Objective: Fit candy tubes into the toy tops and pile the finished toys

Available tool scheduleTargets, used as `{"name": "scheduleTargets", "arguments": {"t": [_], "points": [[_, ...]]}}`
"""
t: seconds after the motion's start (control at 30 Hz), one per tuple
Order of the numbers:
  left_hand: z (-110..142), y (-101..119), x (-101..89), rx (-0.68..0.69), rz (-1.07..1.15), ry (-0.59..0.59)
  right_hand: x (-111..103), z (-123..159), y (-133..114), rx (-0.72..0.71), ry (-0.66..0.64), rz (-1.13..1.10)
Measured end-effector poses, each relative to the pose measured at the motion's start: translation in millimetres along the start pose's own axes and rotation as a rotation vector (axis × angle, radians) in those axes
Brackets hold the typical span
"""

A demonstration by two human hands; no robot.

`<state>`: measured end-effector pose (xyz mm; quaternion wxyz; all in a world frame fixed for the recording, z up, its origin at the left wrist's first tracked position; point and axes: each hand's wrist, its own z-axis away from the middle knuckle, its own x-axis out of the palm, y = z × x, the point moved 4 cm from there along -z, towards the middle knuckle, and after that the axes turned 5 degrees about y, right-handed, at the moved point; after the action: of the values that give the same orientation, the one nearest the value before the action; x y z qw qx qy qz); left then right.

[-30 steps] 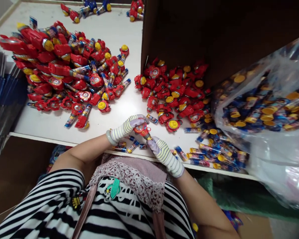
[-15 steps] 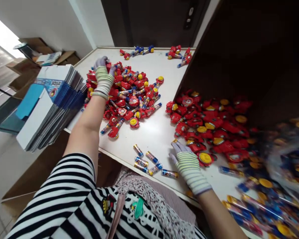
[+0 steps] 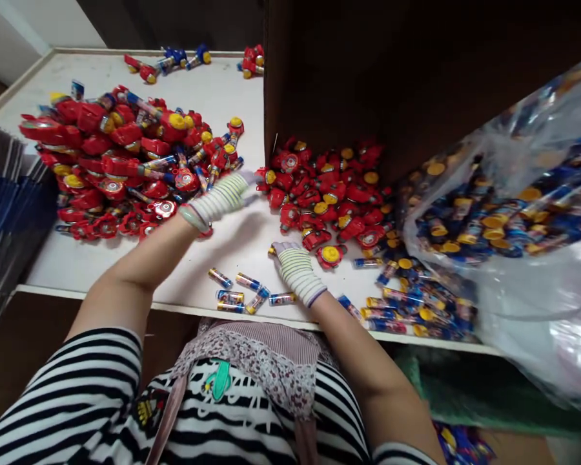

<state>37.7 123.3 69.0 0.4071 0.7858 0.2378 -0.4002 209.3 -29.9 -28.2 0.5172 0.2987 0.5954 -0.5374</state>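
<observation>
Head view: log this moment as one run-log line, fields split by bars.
left hand: gloved, beside red toy pile | right hand: gloved, over white table, near loose tubes

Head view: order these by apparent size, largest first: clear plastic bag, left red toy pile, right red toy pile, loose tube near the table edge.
1. Clear plastic bag, though nearness to the camera makes its lead unsure
2. Left red toy pile
3. Right red toy pile
4. Loose tube
</observation>
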Motion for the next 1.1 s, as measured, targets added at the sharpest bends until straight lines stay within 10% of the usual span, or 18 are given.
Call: {"name": "scheduleTargets", "arguments": {"t": [0.13, 0.27, 0.37, 0.6, 0.8, 0.97, 1.1], "points": [[0.7, 51.8, 97.0, -0.052, -0.113, -0.307, 6.3, 22.1, 7.7, -0.053, 0.123, -0.380], [8.9, 60.3, 128.3, -0.186, -0.092, -0.429, 3.0, 44.2, 36.2, 0.061, 0.195, -0.806], [36.3, 52.8, 123.4, -0.295, 0.217, -0.424, 0.3, 57.6, 50.0, 0.091, 0.228, -0.890], [92.0, 58.1, 87.2, -0.573, 1.178, 0.044, -2.3, 51.8, 37.2, 0.075, 0.318, -0.660], [102.0, 71.1, 85.5, -0.613, 1.089, 0.384, -15.4, 42.7, 19.3, 0.058, 0.321, -0.378], [101.4, 81.6, 82.3, -0.568, 1.040, 0.251, -14.7, 52.8, 18.6, 0.088, 0.352, -0.346], [103.6, 88.3, 71.9, -0.520, 1.067, 0.215, -1.0, 56.3, 14.4, 0.130, 0.192, -0.869]]}}
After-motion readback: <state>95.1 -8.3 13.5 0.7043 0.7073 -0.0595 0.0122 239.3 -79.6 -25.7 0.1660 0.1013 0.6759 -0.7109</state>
